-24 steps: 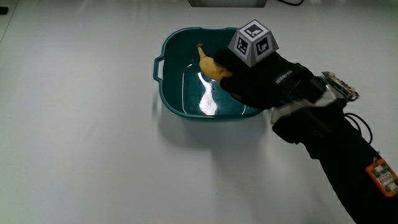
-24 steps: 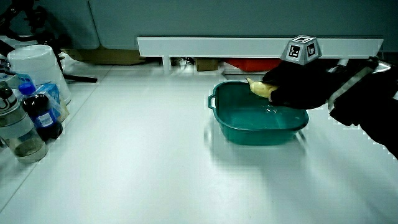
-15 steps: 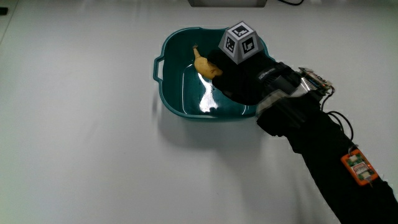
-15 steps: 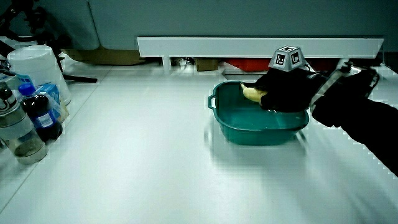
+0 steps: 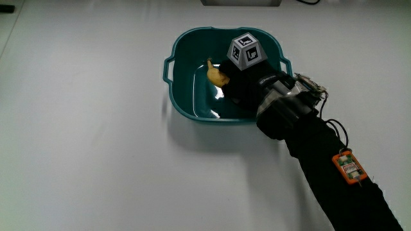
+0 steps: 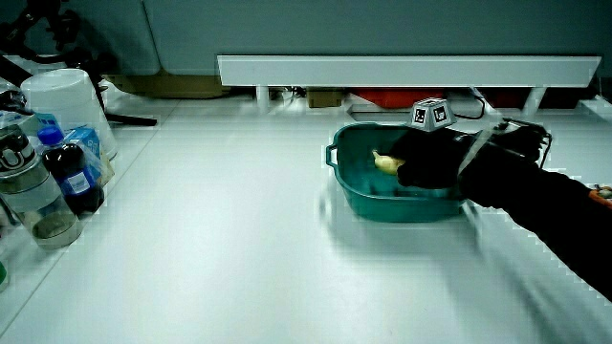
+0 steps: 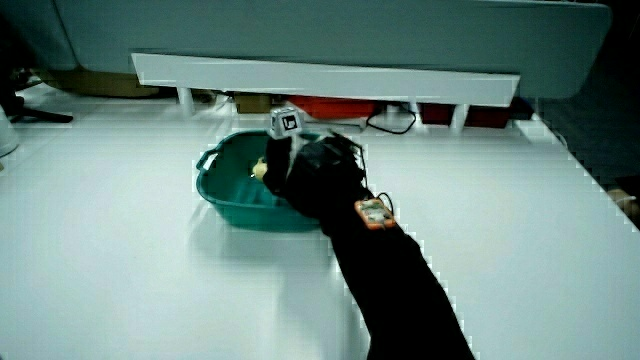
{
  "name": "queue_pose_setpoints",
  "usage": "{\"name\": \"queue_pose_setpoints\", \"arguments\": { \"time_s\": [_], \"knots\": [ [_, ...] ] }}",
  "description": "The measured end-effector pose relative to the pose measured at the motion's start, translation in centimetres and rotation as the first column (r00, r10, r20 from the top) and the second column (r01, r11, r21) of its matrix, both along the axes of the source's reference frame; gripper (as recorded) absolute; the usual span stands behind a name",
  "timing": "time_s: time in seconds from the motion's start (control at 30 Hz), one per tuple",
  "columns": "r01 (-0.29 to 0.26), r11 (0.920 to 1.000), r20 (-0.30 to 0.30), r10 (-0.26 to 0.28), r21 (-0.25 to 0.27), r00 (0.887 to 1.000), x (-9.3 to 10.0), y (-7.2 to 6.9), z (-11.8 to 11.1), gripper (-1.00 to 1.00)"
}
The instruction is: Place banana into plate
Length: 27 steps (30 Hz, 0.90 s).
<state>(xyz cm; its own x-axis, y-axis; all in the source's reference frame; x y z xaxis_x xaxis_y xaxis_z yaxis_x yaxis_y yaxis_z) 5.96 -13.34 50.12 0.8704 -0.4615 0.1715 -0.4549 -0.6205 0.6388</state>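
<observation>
Your gloved hand (image 5: 247, 82), fingers closed on the curved yellow banana (image 5: 217, 74), sits inside the deep teal plastic plate (image 5: 186, 106), bare white bench (image 5: 90, 141) all around.

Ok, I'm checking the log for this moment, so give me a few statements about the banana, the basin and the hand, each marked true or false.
1. The hand is inside the teal basin. True.
2. The banana lies on the table beside the basin. False: it is inside the basin, at the fingers.
3. The basin is tipped on its side. False: it stands upright.
4. Bottles stand at the table's edge in a side view. True.
</observation>
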Motion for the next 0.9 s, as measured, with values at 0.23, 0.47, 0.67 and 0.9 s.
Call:
{"name": "queue_pose_setpoints", "arguments": {
  "time_s": [0.23,0.47,0.67,0.9],
  "knots": [
    [0.013,0.9995,-0.054,-0.015,-0.027,0.998,-0.3,0.4,1.6,0.00],
    [0.018,0.9984,-0.063,-0.021,-0.053,0.998,-0.6,0.6,2.4,0.00],
    [0.003,0.9977,-0.073,-0.008,-0.067,0.997,-0.2,0.8,3.3,0.00],
    [0.008,0.9980,-0.087,-0.014,-0.063,0.996,-0.3,1.0,3.8,0.00]
  ]
}}
